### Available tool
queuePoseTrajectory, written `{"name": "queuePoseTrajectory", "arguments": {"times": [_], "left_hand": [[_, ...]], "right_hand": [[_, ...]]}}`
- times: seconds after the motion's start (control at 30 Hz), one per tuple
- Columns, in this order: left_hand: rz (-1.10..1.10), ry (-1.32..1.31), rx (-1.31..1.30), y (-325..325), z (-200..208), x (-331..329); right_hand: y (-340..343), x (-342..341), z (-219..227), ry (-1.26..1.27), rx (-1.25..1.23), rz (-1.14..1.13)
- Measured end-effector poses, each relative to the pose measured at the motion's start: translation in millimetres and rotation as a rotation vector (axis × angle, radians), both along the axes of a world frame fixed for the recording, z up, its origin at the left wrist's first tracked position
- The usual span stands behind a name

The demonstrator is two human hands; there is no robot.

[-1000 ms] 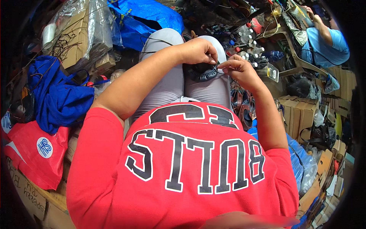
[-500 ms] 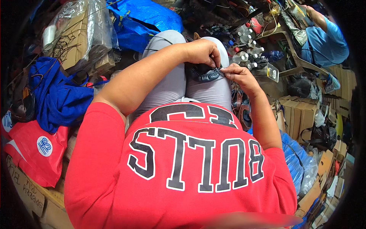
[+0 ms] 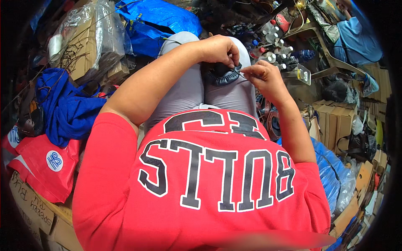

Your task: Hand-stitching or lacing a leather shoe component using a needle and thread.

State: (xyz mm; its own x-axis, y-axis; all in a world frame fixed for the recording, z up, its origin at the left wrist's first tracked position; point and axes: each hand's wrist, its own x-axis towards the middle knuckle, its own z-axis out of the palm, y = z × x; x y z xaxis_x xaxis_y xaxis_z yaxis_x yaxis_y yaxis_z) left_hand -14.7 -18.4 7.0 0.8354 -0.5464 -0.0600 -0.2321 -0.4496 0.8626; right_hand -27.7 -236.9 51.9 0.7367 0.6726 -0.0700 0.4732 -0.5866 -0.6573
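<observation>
Okay, so the dark shoe piece (image 3: 222, 80) was lying on the right thigh of the grey trousers (image 3: 180, 92), just nearer the body than the left grip (image 3: 222, 51) and a little to the left of the right grip (image 3: 265, 78). It had a shiny curved front with a row of little gathers along the edge. Left grip was bent down over it from the far side, fingers curled and their tips right by the upper edge. Right grip was over on the other side, thumb and finger reaching the piece's right end, tips close to each other. Honestly couldn't tell whether either one was clamped on the piece or on something thin; that bit was just too tiny and dark.

Around that, loads of stuff. Farther out than the right grip and a touch right were some clear bottles (image 3: 272, 37), with a dark blue bottle (image 3: 303, 55) next to them. Beyond the left grip and off to its left sat a big blue bag (image 3: 178, 19), then cardboard (image 3: 81, 46) under clear plastic (image 3: 109, 33) and a white spool (image 3: 54, 47) even farther left. Well left of both grips and closer to the body, a blue cloth (image 3: 63, 111) was bunched up by a red bag (image 3: 35, 161). Way off to the right of the right grip, a person in a light blue top (image 3: 359, 39) was partly in view.
</observation>
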Motion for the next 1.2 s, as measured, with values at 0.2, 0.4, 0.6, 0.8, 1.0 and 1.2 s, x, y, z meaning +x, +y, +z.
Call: {"name": "queuePoseTrajectory", "arguments": {"times": [0.2,0.4,0.6,0.8,1.0,1.2], "left_hand": [[-0.031,0.001,0.074,1,2,0],[0.277,-0.177,-0.124,21,10,-54],[0.353,-0.329,0.025,11,6,-91],[0.406,-0.549,0.187,5,6,-83],[0.348,-0.388,-0.019,9,-3,-69],[0.344,-0.372,0.035,9,-6,-68]], "right_hand": [[-1,1,-26,0.223,0.196,-0.133],[-12,-11,-14,0.133,0.119,-0.016],[-13,-33,-25,-0.103,0.096,-0.034],[-19,-10,-30,0.214,0.118,-0.044],[-19,12,-37,0.458,0.146,-0.008],[-18,18,-40,0.494,0.197,0.024]]}}
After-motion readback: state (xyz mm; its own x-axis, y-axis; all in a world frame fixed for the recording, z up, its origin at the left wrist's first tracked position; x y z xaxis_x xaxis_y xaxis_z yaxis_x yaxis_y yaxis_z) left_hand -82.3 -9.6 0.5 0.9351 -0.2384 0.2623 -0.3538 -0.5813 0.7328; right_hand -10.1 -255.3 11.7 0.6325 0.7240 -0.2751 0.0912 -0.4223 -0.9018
